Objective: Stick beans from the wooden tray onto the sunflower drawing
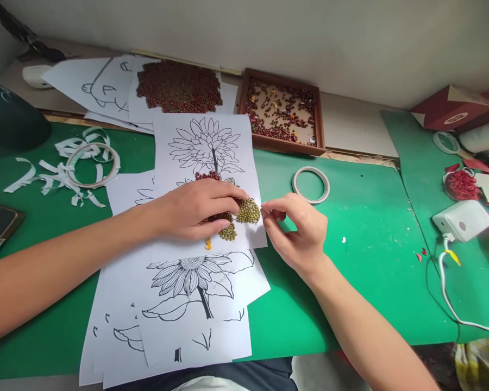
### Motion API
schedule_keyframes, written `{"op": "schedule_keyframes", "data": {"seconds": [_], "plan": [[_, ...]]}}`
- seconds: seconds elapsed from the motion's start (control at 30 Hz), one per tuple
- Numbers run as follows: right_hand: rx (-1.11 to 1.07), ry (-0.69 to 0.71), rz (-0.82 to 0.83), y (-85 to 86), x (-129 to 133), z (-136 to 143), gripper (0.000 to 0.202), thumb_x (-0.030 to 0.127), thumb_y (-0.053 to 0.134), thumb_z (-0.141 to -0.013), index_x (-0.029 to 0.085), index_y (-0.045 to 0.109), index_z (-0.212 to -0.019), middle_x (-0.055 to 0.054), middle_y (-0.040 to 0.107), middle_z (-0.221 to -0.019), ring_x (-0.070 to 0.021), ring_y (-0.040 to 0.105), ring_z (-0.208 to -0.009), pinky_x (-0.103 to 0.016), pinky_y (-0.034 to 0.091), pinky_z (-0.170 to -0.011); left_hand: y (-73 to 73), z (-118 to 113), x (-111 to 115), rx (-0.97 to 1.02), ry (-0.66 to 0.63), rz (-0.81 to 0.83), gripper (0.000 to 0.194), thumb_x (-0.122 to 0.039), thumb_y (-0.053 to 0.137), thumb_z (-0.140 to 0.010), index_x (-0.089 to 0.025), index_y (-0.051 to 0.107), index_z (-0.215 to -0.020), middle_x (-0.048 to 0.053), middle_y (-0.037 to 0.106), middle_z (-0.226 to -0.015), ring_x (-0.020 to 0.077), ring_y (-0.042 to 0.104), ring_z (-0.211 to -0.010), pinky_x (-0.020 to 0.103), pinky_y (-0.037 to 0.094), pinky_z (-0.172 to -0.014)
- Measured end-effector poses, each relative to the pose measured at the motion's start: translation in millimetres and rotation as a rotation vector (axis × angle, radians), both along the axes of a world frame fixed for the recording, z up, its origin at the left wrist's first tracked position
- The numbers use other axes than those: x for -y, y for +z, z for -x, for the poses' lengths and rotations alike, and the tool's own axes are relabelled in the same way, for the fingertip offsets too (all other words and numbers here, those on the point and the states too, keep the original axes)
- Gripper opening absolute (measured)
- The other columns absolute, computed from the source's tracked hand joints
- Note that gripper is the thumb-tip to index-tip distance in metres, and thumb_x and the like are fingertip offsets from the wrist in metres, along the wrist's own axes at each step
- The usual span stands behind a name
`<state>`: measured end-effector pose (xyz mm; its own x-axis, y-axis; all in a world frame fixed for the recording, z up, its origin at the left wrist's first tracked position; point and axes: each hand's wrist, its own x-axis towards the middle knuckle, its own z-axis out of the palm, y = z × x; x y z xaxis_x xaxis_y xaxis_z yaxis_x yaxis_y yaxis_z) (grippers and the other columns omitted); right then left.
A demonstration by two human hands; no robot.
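My left hand (206, 209) lies across a sheet of white paper (236, 157) printed with flower outlines, its fingers stretched out over a flower picture partly covered with beans. Green mung beans (249, 210) form a leaf shape by its fingertips. Red beans (207, 175) show above the hand, and an orange-yellow piece (208, 243) lies below it. At the sheet's right edge, my right hand (295, 231) has thumb and forefinger pinched together; whatever is between them is too small to make out. My left hand hides part of the bean picture.
A wooden tray (320, 122) of mixed beans stands behind the sheet, beside a bean-covered paper (179, 87). One tape roll (328, 187) lies near my right hand, another (116, 165) at left among peeled strips. More flower drawings (191, 331) lie underneath. A white charger (462, 220) sits right.
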<state>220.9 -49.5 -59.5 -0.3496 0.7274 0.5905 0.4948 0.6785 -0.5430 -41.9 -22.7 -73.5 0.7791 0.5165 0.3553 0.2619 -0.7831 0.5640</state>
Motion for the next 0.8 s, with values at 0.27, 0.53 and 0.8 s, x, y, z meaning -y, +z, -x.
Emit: {"op": "schedule_keyframes", "data": {"seconds": [0.27,0.53,0.8], "plan": [[0.296,0.111,-0.122,1.1,11.2,4.7,0.014,0.006,0.066,-0.096,0.02,0.068,-0.098,0.001,0.064,-0.07,-0.0145,0.048,-0.062,-0.032,0.035,-0.06,-1.5,-2.4,-2.6,0.086,0.06,0.066,0.028,-0.01,0.058,-0.099,-0.022,0.072,-0.12,0.01,0.074,-0.136,0.0249,0.072,-0.125,0.041,0.059,-0.109],[0.333,0.143,-0.118,-8.0,8.3,8.6,0.011,0.009,0.065,-0.1,0.019,0.069,-0.098,0.002,0.059,-0.068,-0.0143,0.042,-0.062,-0.032,0.03,-0.06,0.7,1.6,-8.6,0.126,0.062,0.219,0.033,-0.007,0.064,-0.095,-0.024,0.074,-0.121,0.008,0.076,-0.134,0.0225,0.074,-0.123,0.035,0.06,-0.106],[0.356,0.145,-0.127,-10.0,6.9,11.8,0.012,0.01,0.064,-0.1,0.02,0.069,-0.098,0.002,0.062,-0.068,-0.0141,0.044,-0.062,-0.032,0.03,-0.06,-1.1,0.3,-9.3,0.108,0.051,0.169,0.029,-0.006,0.06,-0.095,-0.023,0.078,-0.109,0.007,0.076,-0.133,0.0224,0.075,-0.119,0.036,0.061,-0.104]]}}
